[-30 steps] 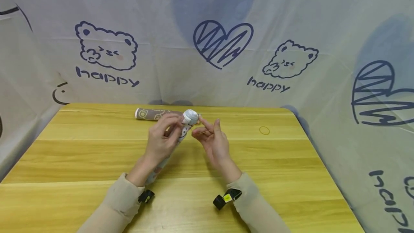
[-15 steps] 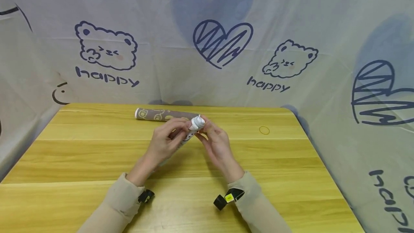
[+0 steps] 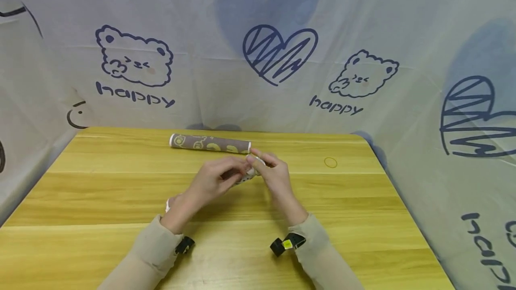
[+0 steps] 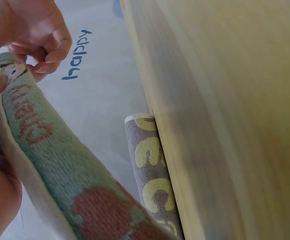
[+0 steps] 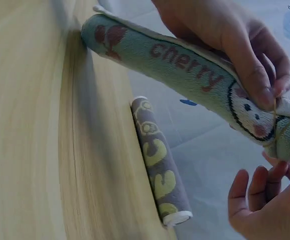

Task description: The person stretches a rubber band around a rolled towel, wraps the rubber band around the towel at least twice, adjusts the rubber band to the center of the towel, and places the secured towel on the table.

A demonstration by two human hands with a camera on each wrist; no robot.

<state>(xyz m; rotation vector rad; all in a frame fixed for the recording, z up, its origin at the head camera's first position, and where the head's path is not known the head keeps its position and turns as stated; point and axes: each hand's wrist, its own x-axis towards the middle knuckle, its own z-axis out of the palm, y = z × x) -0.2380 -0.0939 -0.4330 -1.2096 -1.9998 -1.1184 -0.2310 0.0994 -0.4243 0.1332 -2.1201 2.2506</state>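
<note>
Over table: green towel roll pinched near one end by left hand, apparently lest it unwind while rubber band is looped there; banded end gripped by curled right hand. Brown roll set behind, seemingly out of way.

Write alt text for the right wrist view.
A person's left grip holds a rolled pale green towel reading "cherry", with a thin band across it near one end and the right grip at that end. A brown roll with yellow patterns lies on the wooden table.
</note>
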